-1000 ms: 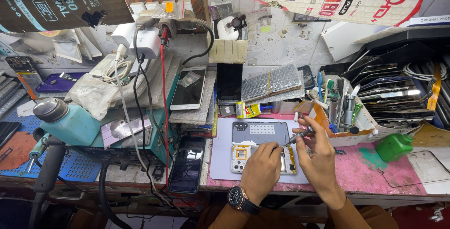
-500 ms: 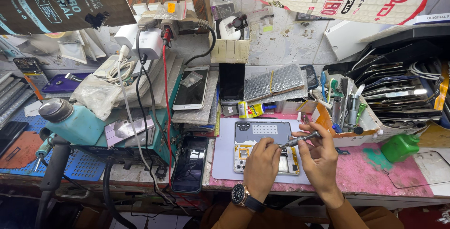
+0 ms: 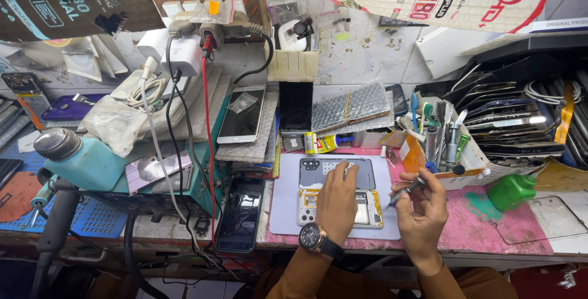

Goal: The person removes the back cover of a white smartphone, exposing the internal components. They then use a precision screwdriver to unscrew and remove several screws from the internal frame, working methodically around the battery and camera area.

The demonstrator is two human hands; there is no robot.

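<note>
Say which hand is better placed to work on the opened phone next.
Right, probably. The right hand holds the small screwdriver, tip aimed toward the opened phone. The left hand lies flat on the phone, steadying it on the grey mat.

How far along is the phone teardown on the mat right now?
Done: the opened phone lies face down on the grey mat with its back cover off and its yellow-edged insides bare. In hand: the left hand presses on it while the right hand has a grip on a screwdriver, tip off the phone. Left: the inner plates look still fitted.
</note>
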